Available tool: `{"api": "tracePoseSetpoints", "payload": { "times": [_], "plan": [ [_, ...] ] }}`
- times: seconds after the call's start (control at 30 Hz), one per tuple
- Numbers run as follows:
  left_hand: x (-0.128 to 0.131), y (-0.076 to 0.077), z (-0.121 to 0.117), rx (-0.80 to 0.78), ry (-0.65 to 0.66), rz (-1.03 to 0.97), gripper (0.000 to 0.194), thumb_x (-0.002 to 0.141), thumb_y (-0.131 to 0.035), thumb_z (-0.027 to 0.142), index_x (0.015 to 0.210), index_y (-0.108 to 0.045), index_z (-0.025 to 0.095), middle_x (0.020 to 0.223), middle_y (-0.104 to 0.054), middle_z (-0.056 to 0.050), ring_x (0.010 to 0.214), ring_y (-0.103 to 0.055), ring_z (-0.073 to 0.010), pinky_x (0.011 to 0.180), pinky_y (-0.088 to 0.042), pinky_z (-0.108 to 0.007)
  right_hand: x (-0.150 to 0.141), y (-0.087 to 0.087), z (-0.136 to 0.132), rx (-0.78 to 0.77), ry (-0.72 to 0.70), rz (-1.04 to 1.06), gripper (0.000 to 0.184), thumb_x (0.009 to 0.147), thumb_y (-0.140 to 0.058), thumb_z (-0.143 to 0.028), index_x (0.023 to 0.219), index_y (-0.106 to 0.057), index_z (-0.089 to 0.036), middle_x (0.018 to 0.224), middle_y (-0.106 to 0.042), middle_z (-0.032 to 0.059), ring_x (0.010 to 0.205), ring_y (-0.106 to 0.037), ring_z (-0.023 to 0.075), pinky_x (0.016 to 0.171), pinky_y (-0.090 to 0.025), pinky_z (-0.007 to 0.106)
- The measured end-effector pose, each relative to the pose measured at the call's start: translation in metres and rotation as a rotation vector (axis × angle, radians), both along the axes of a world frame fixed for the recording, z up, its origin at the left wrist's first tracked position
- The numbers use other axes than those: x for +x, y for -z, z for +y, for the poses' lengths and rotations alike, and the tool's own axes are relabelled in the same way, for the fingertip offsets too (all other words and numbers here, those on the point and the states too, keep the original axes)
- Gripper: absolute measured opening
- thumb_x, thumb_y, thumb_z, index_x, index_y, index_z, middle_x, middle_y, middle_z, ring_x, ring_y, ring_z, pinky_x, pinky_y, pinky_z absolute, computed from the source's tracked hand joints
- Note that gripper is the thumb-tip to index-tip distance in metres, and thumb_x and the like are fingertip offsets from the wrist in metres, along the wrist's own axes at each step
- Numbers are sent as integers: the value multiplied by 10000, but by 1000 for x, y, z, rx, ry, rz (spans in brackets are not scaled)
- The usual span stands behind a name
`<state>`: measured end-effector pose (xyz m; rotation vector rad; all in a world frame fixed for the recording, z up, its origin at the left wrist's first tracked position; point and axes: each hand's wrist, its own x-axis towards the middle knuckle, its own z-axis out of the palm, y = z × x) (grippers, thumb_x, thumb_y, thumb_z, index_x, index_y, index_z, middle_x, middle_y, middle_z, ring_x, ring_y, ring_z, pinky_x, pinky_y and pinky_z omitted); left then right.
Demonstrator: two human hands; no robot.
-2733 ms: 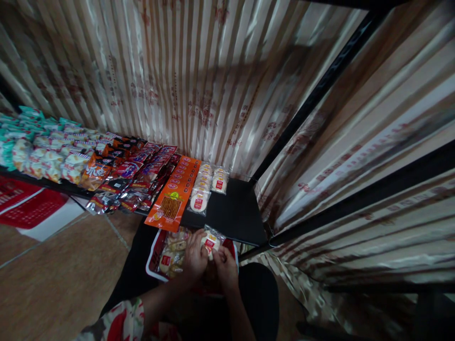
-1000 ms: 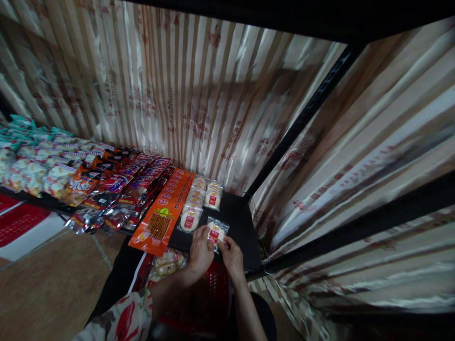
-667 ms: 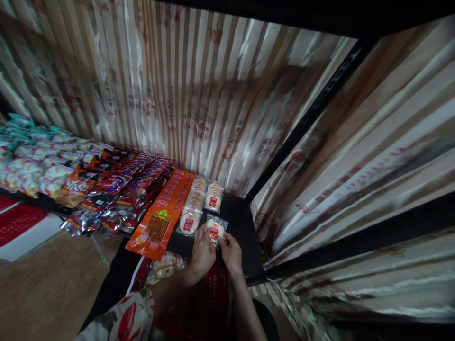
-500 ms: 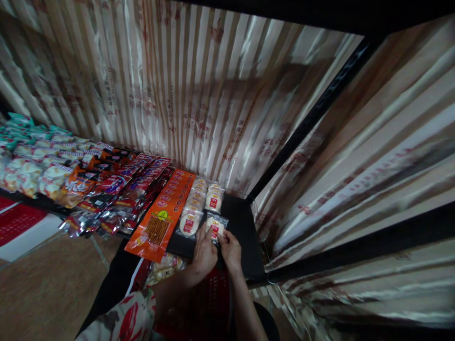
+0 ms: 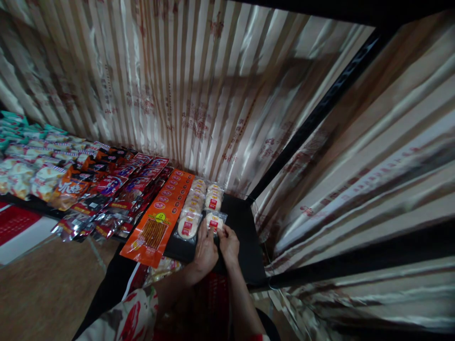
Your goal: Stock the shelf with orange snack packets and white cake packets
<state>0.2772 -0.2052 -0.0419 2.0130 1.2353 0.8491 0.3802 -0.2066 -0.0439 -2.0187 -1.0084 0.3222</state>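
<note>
A clear packet of round white crackers (image 5: 215,220) with a red label lies near the front of the black shelf (image 5: 245,237). My left hand (image 5: 206,251) grips its lower left edge, and my right hand (image 5: 228,244) pinches the lower right edge. Just behind it, more of the same packets (image 5: 213,201) stand in a row against the curtain. To the left runs a second row of cracker packets (image 5: 187,225). Beside that lies a long orange packet of brown snack sticks (image 5: 152,230), overhanging the shelf's front edge. The fingertips are partly hidden.
Several dark red snack packets (image 5: 133,184), orange and white bags (image 5: 71,187) and green bags (image 5: 14,125) fill the shelf leftward. A pleated curtain (image 5: 199,94) hangs behind. A black post (image 5: 302,137) rises at the right corner. More packets (image 5: 165,269) sit below the shelf edge.
The held cracker packet has moved slightly back, closer to the row behind it, with both hands still on it. The view has shifted a little.
</note>
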Motion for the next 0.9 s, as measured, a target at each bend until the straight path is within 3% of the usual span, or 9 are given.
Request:
{"api": "tracePoseSetpoints", "payload": {
  "times": [0.23, 0.43, 0.9],
  "plan": [
    [7, 2, 7, -21, 4, 20, 697, 632, -375, -45, 1322, -390, 52, 1473, -242, -141, 1380, -96, -241, 1133, -200, -418, 3, 1, 9, -29, 5, -77, 381, 771, -471, -359, 1016, -665, -140, 882, -651, 87, 738, -608, 171, 676, -455, 255],
    [11, 3, 14, -22, 19, 2, 710, 645, -389, -28, 1345, -364, 87, 1478, -233, -125, 1378, -89, -243, 1129, -204, -440, 6, 3, 18, -47, 7, -123, 390, 776, -464, -380, 1017, -668, -153, 891, -657, 80, 751, -602, 175, 690, -448, 262],
    [21, 6, 32, -33, 20, 0, 625, 682, -396, 8, 1306, -404, 23, 1461, -252, -165, 1376, -100, -257, 1133, -185, -433, 7, -1, 42, -112, 53, -103, 388, 778, -474, -386, 1040, -664, -173, 950, -669, 92, 810, -623, 197, 708, -450, 272]
  ]
}}
